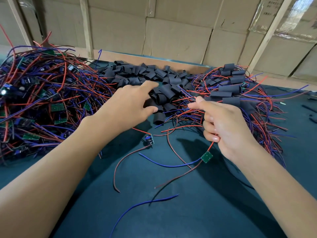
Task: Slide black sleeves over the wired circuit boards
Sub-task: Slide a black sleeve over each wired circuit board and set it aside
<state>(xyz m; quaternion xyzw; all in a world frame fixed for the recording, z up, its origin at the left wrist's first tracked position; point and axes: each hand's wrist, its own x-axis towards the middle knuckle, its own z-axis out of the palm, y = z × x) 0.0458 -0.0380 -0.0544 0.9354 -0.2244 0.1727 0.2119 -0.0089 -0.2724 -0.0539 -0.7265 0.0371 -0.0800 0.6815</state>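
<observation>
Head view: left hand (132,102) spread loose, fingers reaching over pile of black sleeves (154,78), gripping nothing. Right hand (223,122) curled, grasping red wire (210,146); green circuit board (206,156) dangles just below it (blue and dark wires trailing). Second wired board (148,139) lies between hands. Unsleeved boards (34,93) heaped left, sleeved ones (229,90) right. Dark teal tabletop (197,212); cardboard boxes (180,36) behind.

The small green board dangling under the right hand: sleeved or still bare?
Bare. The green board hangs uncovered from wires held by the right hand; no black sleeve on it.
</observation>
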